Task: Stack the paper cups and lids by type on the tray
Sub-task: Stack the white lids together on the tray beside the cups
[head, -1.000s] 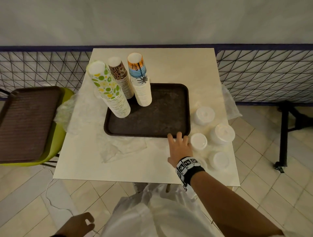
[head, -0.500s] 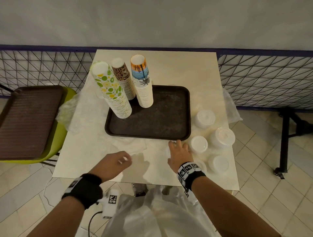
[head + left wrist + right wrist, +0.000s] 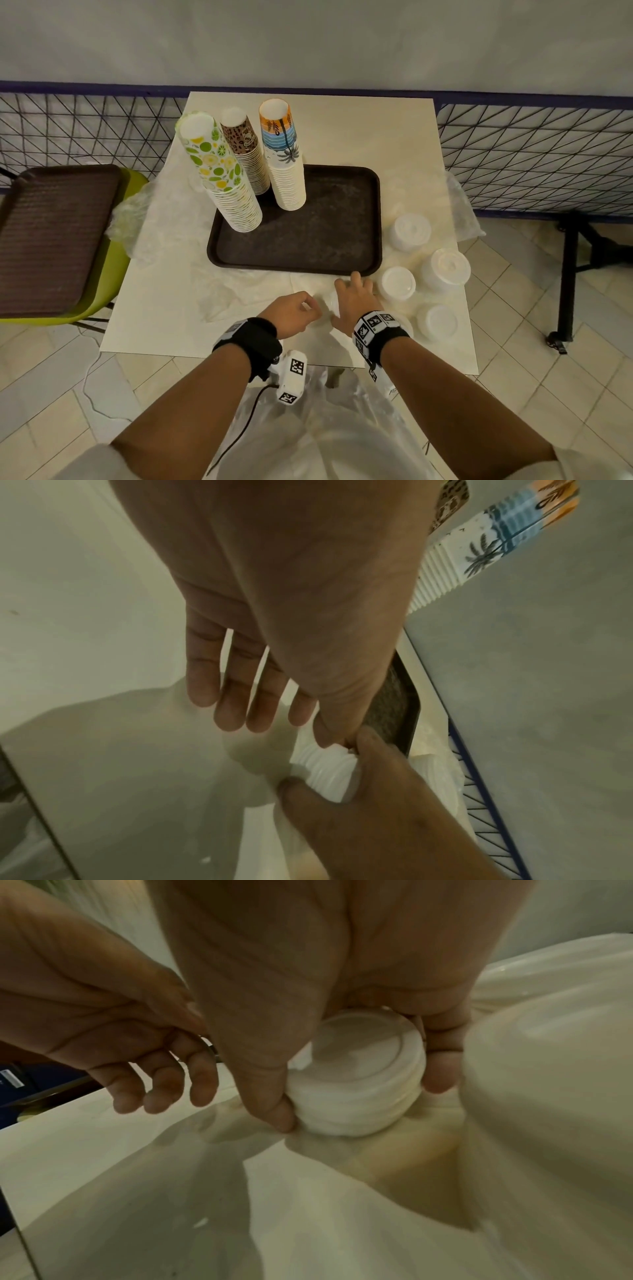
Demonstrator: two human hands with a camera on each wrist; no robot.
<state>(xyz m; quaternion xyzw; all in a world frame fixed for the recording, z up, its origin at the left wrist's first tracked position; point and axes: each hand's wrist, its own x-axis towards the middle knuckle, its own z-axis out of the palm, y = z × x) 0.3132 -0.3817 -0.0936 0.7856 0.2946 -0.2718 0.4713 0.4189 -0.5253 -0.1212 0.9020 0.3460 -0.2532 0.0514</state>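
A dark brown tray (image 3: 322, 240) lies mid-table. Three tall cup stacks stand on its left part: citrus print (image 3: 219, 171), brown print (image 3: 245, 147), and palm print (image 3: 282, 154). Several white lid stacks (image 3: 409, 231) sit on the table right of the tray. My right hand (image 3: 354, 294) grips a short stack of white lids (image 3: 359, 1080) on the table just before the tray's front edge, thumb on one side and fingers on the other. My left hand (image 3: 294, 311) is beside it, fingers relaxed (image 3: 232, 710), with its thumb touching the stack (image 3: 325, 772).
Crumpled clear plastic wrap (image 3: 233, 294) lies on the table in front of and left of the tray. A green chair (image 3: 113, 267) at the left carries a second brown tray (image 3: 58, 233). A wire mesh fence (image 3: 531, 154) runs behind; a black stand (image 3: 568, 274) is on the right.
My left hand rose from below the table edge and moved right to meet the right hand. My right hand drew back slightly from the tray edge and closed round the short lid stack.
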